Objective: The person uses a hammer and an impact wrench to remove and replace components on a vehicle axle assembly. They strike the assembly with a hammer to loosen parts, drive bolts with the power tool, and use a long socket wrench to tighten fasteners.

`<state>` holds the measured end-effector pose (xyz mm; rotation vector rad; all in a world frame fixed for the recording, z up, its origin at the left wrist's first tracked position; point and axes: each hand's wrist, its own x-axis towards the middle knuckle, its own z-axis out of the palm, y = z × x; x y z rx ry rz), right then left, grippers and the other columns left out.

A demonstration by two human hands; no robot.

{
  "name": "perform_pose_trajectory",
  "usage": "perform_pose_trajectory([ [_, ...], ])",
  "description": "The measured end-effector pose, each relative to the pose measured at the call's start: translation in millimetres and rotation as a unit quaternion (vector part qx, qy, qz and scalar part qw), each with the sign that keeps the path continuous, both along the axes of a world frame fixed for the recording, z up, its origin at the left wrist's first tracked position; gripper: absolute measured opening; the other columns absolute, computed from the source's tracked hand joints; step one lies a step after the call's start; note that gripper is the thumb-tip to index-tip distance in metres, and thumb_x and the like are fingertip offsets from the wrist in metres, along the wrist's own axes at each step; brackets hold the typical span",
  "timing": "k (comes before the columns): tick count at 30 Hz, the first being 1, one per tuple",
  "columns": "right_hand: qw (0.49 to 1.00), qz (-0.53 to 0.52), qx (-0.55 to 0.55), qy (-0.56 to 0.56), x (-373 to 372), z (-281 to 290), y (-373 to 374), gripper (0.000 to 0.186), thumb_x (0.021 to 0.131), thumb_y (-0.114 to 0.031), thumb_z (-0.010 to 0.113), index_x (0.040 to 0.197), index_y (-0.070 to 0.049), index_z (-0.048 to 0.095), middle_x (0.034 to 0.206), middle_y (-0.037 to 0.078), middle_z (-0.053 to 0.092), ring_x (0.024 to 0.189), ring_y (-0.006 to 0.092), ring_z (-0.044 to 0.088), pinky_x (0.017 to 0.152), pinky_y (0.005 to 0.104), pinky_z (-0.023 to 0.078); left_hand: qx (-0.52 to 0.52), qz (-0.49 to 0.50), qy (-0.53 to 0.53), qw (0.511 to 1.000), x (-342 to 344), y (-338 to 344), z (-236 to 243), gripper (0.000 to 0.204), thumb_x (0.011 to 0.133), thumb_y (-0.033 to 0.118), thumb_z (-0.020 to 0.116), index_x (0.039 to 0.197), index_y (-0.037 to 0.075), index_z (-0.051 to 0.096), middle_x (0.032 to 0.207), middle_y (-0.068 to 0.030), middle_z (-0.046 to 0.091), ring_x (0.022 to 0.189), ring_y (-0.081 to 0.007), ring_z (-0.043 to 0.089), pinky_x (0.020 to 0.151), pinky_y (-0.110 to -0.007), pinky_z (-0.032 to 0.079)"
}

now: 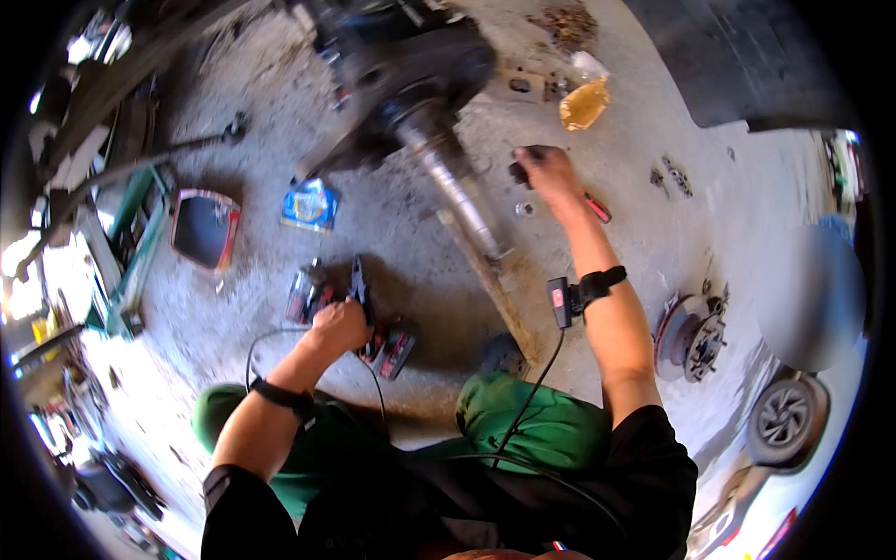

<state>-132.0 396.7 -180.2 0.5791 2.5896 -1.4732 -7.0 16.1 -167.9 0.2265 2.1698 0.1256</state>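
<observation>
My left hand (338,327) is closed on black pliers (359,280), their jaws pointing away from me, above red-and-black power tools (396,357). Out to the right, my right hand (551,179) grips a small dark object (520,171) that I cannot make out clearly. Below it lie a red-handled tool (596,206) and a small silver ring (525,210) on the floor. Between my hands a long steel shaft (453,187) extends from a dark axle housing (439,70), with a wooden bar (490,289) beneath it.
A blue package (309,204), dark tray (202,231) and green metal frame (140,247) are at left. A yellow oily container (584,103) lies at back right. A hub with disc (700,345) is at right, near a car wheel (784,420). My knees (513,420) are below.
</observation>
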Motion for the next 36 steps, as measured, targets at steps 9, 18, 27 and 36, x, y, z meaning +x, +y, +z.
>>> perform_pose_trajectory([
  [9, 0.928, 0.371, 0.014, 0.031, 22, -37, -48, 0.045, 0.086, -0.045, 0.057, 0.068, -0.005, 0.062, 0.069, 0.011, 0.066, 0.051, 0.0206, 0.057, 0.057, 0.036, 0.048, 0.285, 0.206, 0.039, 0.935, -43, 48, 53, 0.035, 0.089, 0.032, 0.058, 0.105, 0.0, 0.059, 0.091, -0.0154, 0.066, 0.086, -0.0251, 0.063, 0.078, -0.035, 0.047],
  [18, 0.931, 0.316, -0.175, -0.046, 128, 68, -140, 0.054, 0.085, -0.048, 0.059, 0.075, 0.006, 0.062, 0.065, 0.025, 0.057, 0.063, 0.0398, 0.059, 0.06, 0.0432, 0.046, 0.411, 0.586, -0.048, 0.697, 22, 69, 124, 0.022, 0.089, 0.018, 0.062, 0.104, 0.002, 0.061, 0.085, -0.002, 0.062, 0.069, -0.0097, 0.054, 0.061, -0.023, 0.042],
  [27, 0.976, 0.216, -0.022, -0.006, 153, 188, -132, 0.044, 0.087, -0.04, 0.057, 0.078, 0.003, 0.063, 0.068, 0.023, 0.059, 0.064, 0.0379, 0.059, 0.061, 0.0447, 0.046, 0.534, 0.633, -0.205, 0.522, 40, 85, 176, 0.037, 0.095, 0.02, 0.045, 0.13, 0.007, 0.047, 0.135, -0.0074, 0.047, 0.127, -0.0211, 0.041, 0.109, -0.037, 0.028],
  [36, 0.904, -0.426, -0.017, 0.023, 405, 408, 47, 0.025, 0.095, -0.021, 0.049, 0.079, -0.005, 0.056, 0.062, 0.0, 0.045, 0.056, 0.0086, 0.043, 0.054, 0.0235, 0.037, 0.501, 0.537, -0.194, 0.651, 60, 139, 323, 0.023, 0.09, 0.016, 0.055, 0.11, 0.003, 0.057, 0.099, -0.0062, 0.06, 0.087, -0.0151, 0.054, 0.076, -0.028, 0.041],
])
